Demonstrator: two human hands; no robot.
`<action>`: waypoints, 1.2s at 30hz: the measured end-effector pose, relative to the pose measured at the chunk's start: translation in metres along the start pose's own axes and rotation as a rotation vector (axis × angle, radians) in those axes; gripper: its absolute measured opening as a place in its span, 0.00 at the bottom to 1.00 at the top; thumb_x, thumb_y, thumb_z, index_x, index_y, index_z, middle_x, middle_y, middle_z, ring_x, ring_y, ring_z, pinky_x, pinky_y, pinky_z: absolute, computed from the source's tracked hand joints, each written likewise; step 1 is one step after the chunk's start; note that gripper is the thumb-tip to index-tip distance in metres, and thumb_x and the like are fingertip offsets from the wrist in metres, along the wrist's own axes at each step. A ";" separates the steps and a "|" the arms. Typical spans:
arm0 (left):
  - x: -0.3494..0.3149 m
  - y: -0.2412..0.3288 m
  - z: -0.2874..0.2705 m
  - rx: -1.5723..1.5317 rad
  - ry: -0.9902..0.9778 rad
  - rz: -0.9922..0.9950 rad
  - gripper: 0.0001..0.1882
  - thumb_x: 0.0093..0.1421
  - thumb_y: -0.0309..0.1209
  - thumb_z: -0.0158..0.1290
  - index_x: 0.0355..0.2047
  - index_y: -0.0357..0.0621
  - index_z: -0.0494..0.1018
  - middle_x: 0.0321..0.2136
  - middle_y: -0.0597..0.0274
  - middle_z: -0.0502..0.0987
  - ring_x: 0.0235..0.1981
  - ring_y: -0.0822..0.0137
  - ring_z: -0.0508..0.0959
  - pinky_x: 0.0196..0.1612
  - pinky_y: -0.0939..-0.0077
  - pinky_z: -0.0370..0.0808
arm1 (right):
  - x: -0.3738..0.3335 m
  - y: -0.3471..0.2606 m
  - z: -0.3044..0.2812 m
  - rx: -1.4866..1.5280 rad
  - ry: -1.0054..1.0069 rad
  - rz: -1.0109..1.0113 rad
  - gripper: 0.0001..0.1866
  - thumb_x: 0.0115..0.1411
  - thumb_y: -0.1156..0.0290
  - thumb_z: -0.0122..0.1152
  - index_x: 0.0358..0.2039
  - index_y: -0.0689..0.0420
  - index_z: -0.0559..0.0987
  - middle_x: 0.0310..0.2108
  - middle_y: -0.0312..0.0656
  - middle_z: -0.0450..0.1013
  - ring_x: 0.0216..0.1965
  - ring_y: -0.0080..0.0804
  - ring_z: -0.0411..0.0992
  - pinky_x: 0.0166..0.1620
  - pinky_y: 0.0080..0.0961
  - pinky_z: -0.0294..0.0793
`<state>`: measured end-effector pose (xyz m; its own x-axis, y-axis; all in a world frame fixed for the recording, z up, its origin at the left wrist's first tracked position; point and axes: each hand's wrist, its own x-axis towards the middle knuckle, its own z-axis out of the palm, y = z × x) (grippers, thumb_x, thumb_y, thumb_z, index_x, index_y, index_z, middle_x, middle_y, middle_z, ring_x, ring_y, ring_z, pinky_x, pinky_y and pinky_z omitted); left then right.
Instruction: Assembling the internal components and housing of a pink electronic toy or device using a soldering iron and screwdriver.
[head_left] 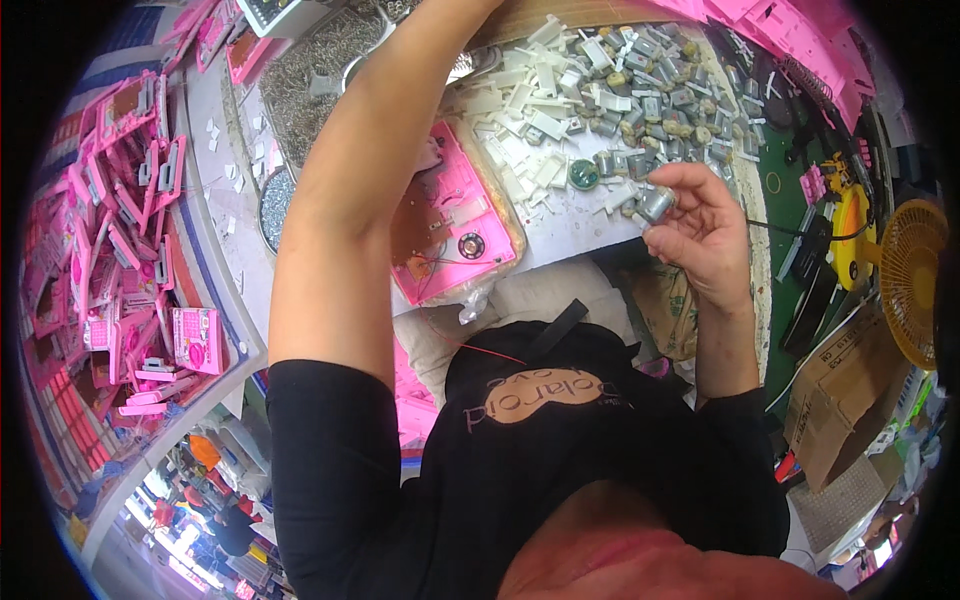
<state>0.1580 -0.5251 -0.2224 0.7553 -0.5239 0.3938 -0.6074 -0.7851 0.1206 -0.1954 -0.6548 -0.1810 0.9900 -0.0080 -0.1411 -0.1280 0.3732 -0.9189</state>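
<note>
My right hand [708, 235] pinches a small silvery motor [655, 205] between thumb and fingers, above the right part of the table. My left forearm [335, 250] reaches up across the table and leaves the picture at the top, so my left hand is out of sight. Under that arm and to its right lies an open pink plastic case [490, 262]. Inside it are a round black speaker [471, 246], a brown board [412, 225] and thin wires. Beyond my right hand spreads a heap of similar motors [650, 105], mixed with white plastic parts [515, 98].
A round green-topped item [583, 175] sits by the heap. Small metal pieces [310, 115] are piled far left, near a round tin of screws [272, 215]. Many pink cases [120, 215] are stacked at left. An orange fan [912, 280] and a cardboard box [850, 385] stand at right.
</note>
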 end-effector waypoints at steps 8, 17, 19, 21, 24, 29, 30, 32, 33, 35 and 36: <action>-0.054 -0.044 -0.052 -0.340 0.042 -0.341 0.18 0.58 0.35 0.60 0.46 0.38 0.77 0.34 0.46 0.84 0.37 0.47 0.83 0.43 0.57 0.79 | 0.006 0.004 -0.008 0.012 0.006 0.034 0.28 0.55 0.86 0.67 0.57 0.62 0.73 0.39 0.37 0.76 0.34 0.18 0.72 0.36 0.13 0.71; -0.057 -0.053 -0.041 -0.683 -0.407 -0.632 0.21 0.55 0.36 0.66 0.44 0.34 0.77 0.26 0.57 0.82 0.24 0.71 0.82 0.24 0.77 0.76 | 0.126 -0.025 -0.039 0.018 0.161 -0.162 0.24 0.64 0.74 0.63 0.59 0.60 0.71 0.35 0.34 0.73 0.38 0.24 0.73 0.50 0.33 0.79; -0.057 -0.055 -0.044 -0.842 -0.463 -0.655 0.17 0.57 0.33 0.65 0.43 0.36 0.77 0.25 0.61 0.80 0.23 0.72 0.80 0.23 0.79 0.73 | 0.169 -0.030 -0.054 -0.050 0.244 -0.168 0.23 0.64 0.71 0.65 0.59 0.60 0.73 0.38 0.35 0.75 0.37 0.22 0.73 0.52 0.32 0.78; -0.059 -0.064 -0.040 -1.090 -0.487 -0.684 0.20 0.60 0.29 0.63 0.49 0.33 0.72 0.25 0.64 0.77 0.20 0.74 0.76 0.21 0.82 0.70 | 0.200 -0.043 -0.058 -0.062 0.285 -0.135 0.13 0.62 0.74 0.64 0.47 0.56 0.75 0.34 0.36 0.75 0.34 0.28 0.75 0.37 0.32 0.78; -0.068 -0.055 -0.042 -1.443 -0.382 -0.825 0.15 0.65 0.22 0.57 0.50 0.31 0.70 0.25 0.67 0.73 0.21 0.76 0.72 0.21 0.85 0.70 | 0.223 -0.053 -0.063 -0.101 0.379 -0.057 0.10 0.62 0.75 0.63 0.43 0.54 0.76 0.34 0.35 0.76 0.30 0.26 0.75 0.29 0.28 0.78; -0.084 -0.046 -0.045 -1.535 -0.381 -0.868 0.09 0.65 0.20 0.55 0.44 0.32 0.70 0.26 0.65 0.73 0.22 0.75 0.72 0.21 0.84 0.71 | 0.253 -0.050 -0.099 -0.290 0.334 -0.091 0.14 0.60 0.77 0.66 0.46 0.54 0.77 0.32 0.37 0.77 0.25 0.25 0.74 0.29 0.23 0.77; -0.086 -0.048 -0.047 -1.544 -0.412 -0.860 0.08 0.65 0.20 0.55 0.43 0.32 0.71 0.26 0.65 0.73 0.22 0.75 0.72 0.21 0.84 0.71 | 0.251 -0.055 -0.088 -0.352 0.345 -0.105 0.14 0.60 0.77 0.66 0.46 0.54 0.77 0.32 0.38 0.78 0.26 0.25 0.75 0.30 0.22 0.77; -0.085 -0.033 -0.051 -1.559 -0.542 -0.815 0.03 0.65 0.21 0.55 0.37 0.35 0.72 0.24 0.65 0.72 0.21 0.75 0.72 0.21 0.84 0.69 | 0.258 -0.055 -0.095 -0.424 0.351 -0.170 0.15 0.59 0.78 0.67 0.47 0.55 0.77 0.32 0.39 0.78 0.27 0.25 0.75 0.30 0.22 0.77; -0.081 -0.016 -0.055 -1.566 -0.594 -0.778 0.03 0.65 0.21 0.55 0.36 0.35 0.72 0.23 0.65 0.71 0.21 0.75 0.71 0.21 0.84 0.69 | 0.271 -0.047 -0.122 -0.436 0.349 -0.220 0.15 0.58 0.79 0.67 0.47 0.56 0.77 0.32 0.39 0.78 0.28 0.25 0.76 0.30 0.22 0.77; -0.082 -0.017 -0.053 -1.584 -0.697 -0.732 0.03 0.65 0.21 0.55 0.36 0.36 0.72 0.27 0.64 0.73 0.24 0.74 0.75 0.24 0.84 0.75 | 0.282 -0.046 -0.134 -0.464 0.337 -0.263 0.16 0.58 0.80 0.67 0.47 0.57 0.77 0.32 0.39 0.78 0.29 0.25 0.76 0.30 0.22 0.77; -0.084 -0.013 -0.061 -1.555 -0.668 -0.778 0.03 0.65 0.21 0.55 0.37 0.36 0.72 0.29 0.63 0.73 0.26 0.72 0.76 0.27 0.84 0.78 | 0.279 -0.053 -0.130 -0.488 0.349 -0.257 0.16 0.58 0.81 0.67 0.47 0.58 0.77 0.33 0.39 0.78 0.30 0.25 0.77 0.31 0.22 0.77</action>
<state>0.0875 -0.4509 -0.2018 0.6644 -0.5698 -0.4835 0.5181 -0.1150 0.8475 0.0799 -0.7976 -0.2192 0.9255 -0.3724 0.0693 0.0159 -0.1444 -0.9894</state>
